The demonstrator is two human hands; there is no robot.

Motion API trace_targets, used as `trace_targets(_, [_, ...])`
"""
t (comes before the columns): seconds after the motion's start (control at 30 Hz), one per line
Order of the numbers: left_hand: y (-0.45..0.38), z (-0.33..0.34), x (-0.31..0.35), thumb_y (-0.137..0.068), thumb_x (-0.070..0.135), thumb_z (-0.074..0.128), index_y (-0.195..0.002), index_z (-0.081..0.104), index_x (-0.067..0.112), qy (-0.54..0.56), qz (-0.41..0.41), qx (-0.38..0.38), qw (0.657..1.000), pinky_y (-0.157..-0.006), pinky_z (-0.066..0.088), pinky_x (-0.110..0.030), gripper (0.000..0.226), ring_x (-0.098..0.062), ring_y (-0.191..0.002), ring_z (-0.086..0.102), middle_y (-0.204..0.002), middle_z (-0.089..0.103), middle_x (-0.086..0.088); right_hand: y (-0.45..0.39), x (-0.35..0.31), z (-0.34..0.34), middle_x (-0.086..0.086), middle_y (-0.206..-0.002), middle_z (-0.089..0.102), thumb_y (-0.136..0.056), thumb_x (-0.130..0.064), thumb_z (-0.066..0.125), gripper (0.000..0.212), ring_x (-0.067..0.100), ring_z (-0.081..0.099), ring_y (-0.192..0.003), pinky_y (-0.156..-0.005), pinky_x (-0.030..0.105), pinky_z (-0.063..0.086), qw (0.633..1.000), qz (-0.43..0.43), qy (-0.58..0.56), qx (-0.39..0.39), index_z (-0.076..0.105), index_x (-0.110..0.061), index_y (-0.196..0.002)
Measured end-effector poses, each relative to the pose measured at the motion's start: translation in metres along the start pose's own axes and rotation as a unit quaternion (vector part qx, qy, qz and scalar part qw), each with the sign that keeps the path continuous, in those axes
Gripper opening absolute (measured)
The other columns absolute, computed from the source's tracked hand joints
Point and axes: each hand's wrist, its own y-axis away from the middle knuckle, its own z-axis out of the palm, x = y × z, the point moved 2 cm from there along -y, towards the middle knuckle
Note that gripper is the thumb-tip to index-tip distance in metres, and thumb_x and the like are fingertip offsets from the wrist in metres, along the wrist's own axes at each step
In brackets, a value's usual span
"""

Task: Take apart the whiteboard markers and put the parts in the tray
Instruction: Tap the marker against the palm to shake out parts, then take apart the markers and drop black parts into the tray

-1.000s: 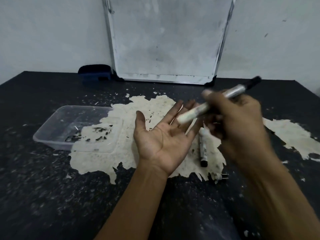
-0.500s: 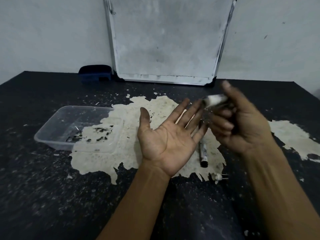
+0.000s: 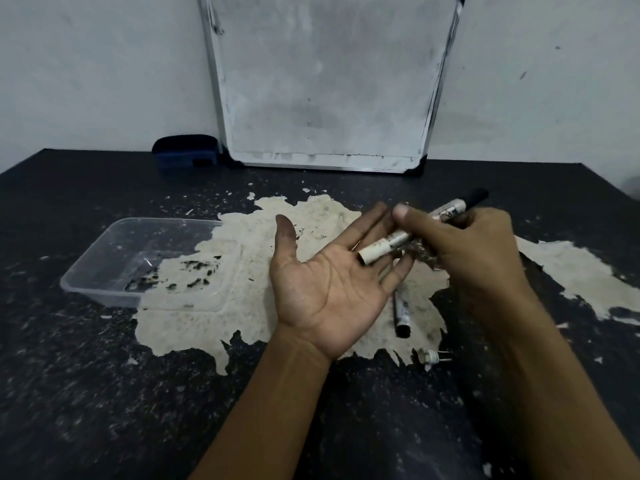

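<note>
Two hands mid-counter: left [image 3: 332, 289] flat, open; right [image 3: 478, 251] gripping marker [image 3: 415, 230]; tray [image 3: 114, 268] well left; bare dark counter [image 3: 104, 393] nearer.

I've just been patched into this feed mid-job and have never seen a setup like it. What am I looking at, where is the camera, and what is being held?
There is no machine here: a person works with two bare hands, and the single camera sits on their head, looking forward and down. The left hand is open, palm up, holding nothing. The right hand grips a whiteboard marker, its pale open end over the left fingers and its black end pointing away. On the dark table lie a clear plastic tray, which looks empty, a second marker and a small white part with two pins. A whiteboard leans on the wall, with an eraser beside it.
</note>
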Motion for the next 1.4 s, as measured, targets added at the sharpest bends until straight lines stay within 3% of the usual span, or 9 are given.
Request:
trace_targets(0.1, [-0.001, 0.001, -0.004, -0.079, 0.083, 0.031, -0.144, 0.041, -0.003, -0.001, -0.003, -0.001, 1.000, -0.118, 0.020, -0.051, 0.108, -0.035, -0.140, 0.038, -0.151, 0.042, -0.023, 0.002, 0.005, 0.005, -0.008, -0.038, 0.041, -0.066, -0.034, 0.080, 0.032, 0.005, 0.030, -0.030, -0.033, 0.016, 0.019, 0.992, 0.052, -0.106, -0.041, 0.059, -0.017, -0.049])
trace_targets(0.2, [-0.001, 0.001, -0.006, -0.079, 0.083, 0.031, -0.144, 0.040, -0.004, 0.002, -0.009, -0.008, 1.000, -0.118, 0.020, -0.050, 0.110, -0.036, -0.140, 0.037, -0.151, 0.041, -0.024, 0.001, 0.004, 0.000, -0.008, -0.039, 0.049, -0.068, -0.030, 0.084, 0.030, 0.005, 0.040, -0.032, -0.033, 0.016, 0.028, 1.000, -0.004, -0.028, 0.003, 0.066, -0.006, -0.065])
trace_targets(0.3, [-0.001, 0.000, -0.005, -0.079, 0.083, 0.031, -0.137, 0.048, -0.005, 0.005, -0.011, -0.003, 1.000, -0.119, 0.018, -0.052, 0.107, -0.036, -0.140, 0.039, -0.150, 0.043, -0.025, 0.004, 0.006, 0.002, -0.008, -0.040, 0.043, -0.063, -0.037, 0.083, 0.033, 0.005, 0.032, -0.032, -0.032, 0.017, 0.022, 0.992, 0.048, -0.110, -0.031, 0.064, -0.010, -0.063])
trace_targets(0.4, [-0.001, 0.001, -0.005, -0.079, 0.083, 0.031, -0.142, 0.042, -0.005, 0.007, -0.014, -0.016, 1.000, -0.119, 0.018, -0.052, 0.109, -0.037, -0.140, 0.038, -0.150, 0.042, -0.025, 0.002, 0.005, -0.004, -0.007, -0.042, 0.053, -0.061, -0.035, 0.086, 0.034, 0.005, 0.042, -0.034, -0.034, 0.017, 0.031, 0.999, -0.019, -0.018, 0.022, 0.066, -0.008, -0.065])
trace_targets(0.83, [0.001, 0.005, -0.009, -0.083, 0.080, 0.029, -0.142, 0.042, -0.006, -0.001, -0.056, 0.000, 0.998, -0.117, 0.025, -0.053, 0.105, -0.038, -0.140, 0.038, -0.149, 0.042, -0.027, -0.001, 0.004, -0.019, -0.003, -0.048, 0.056, -0.065, -0.023, 0.087, 0.030, 0.007, 0.048, -0.038, -0.036, 0.020, 0.037, 0.992, -0.077, 0.002, 0.096, 0.060, -0.013, -0.059])
trace_targets(1.07, [0.003, 0.007, -0.002, -0.086, 0.076, 0.031, -0.136, 0.047, -0.010, -0.041, -0.048, 0.011, 0.998, -0.114, 0.031, -0.052, 0.101, -0.041, -0.133, 0.047, -0.142, 0.050, -0.031, -0.011, 0.016, -0.017, -0.008, -0.042, 0.042, -0.071, -0.044, 0.073, 0.039, 0.004, 0.031, -0.031, -0.031, 0.016, 0.014, 0.974, 0.139, -0.180, 0.002, 0.055, -0.021, -0.045])
trace_targets(1.2, [0.005, 0.009, 0.009, -0.088, 0.071, 0.031, -0.128, 0.057, -0.006, -0.145, 0.042, 0.088, 0.985, -0.103, 0.044, -0.051, 0.091, -0.040, -0.120, 0.060, -0.130, 0.062, -0.026, -0.009, 0.016, -0.020, -0.004, -0.048, 0.044, -0.091, -0.048, 0.056, 0.040, 0.007, 0.034, -0.034, -0.035, 0.016, 0.013, 0.954, 0.173, -0.245, -0.015, 0.055, -0.016, -0.067])
trace_targets(1.33, [0.013, 0.008, 0.029, -0.095, 0.061, 0.030, -0.108, 0.070, 0.002, -0.294, 0.197, 0.218, 0.909, -0.077, 0.052, -0.039, 0.072, -0.027, -0.095, 0.072, -0.105, 0.076, -0.015, -0.004, 0.012, -0.023, 0.004, -0.052, 0.055, -0.095, -0.042, 0.057, 0.039, 0.012, 0.046, -0.037, -0.035, 0.019, 0.029, 0.995, -0.006, -0.005, 0.103, 0.056, -0.011, -0.070])
trace_targets(1.4, [0.016, 0.006, 0.036, -0.096, 0.057, 0.031, -0.104, 0.071, 0.004, -0.316, 0.231, 0.260, 0.883, -0.071, 0.050, -0.036, 0.067, -0.023, -0.085, 0.073, -0.098, 0.078, -0.013, 0.000, 0.012, -0.014, 0.004, -0.054, 0.057, -0.094, -0.040, 0.058, 0.042, 0.015, 0.051, -0.043, -0.041, 0.027, 0.041, 0.975, -0.135, 0.133, 0.118, 0.056, -0.011, -0.064])
